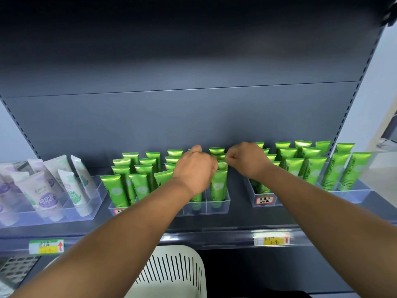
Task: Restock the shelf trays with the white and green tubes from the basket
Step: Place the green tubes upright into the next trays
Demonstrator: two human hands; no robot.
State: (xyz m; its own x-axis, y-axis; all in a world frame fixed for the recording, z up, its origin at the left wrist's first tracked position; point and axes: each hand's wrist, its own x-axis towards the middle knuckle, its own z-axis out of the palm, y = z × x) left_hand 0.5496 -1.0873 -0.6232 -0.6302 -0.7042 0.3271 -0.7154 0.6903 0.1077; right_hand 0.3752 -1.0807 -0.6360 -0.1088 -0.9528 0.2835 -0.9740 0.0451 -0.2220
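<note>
Head view: the fingers of the left hand are curled down among the green tubes at the middle tray's right end, though whether they grip a tube cannot be told, since the back of the hand hides them. Just beside it, the right hand is closed in a fist, its fingers pinched at the crimped top of a green tube standing in that tray's rightmost column.

That tube stands upright, long axis near vertical, cap down and flat seal up, like its neighbours. The middle tray, clear plastic, holds rows of such tubes, leaning slightly back. A bare strip of shelf separates it from the right tray, also full of green tubes. To the left, a third clear tray carries white tubes, tilted. Open room lies above all the tube tops, before the dark back panel. Below the shelf edge sits the white slotted basket.
</note>
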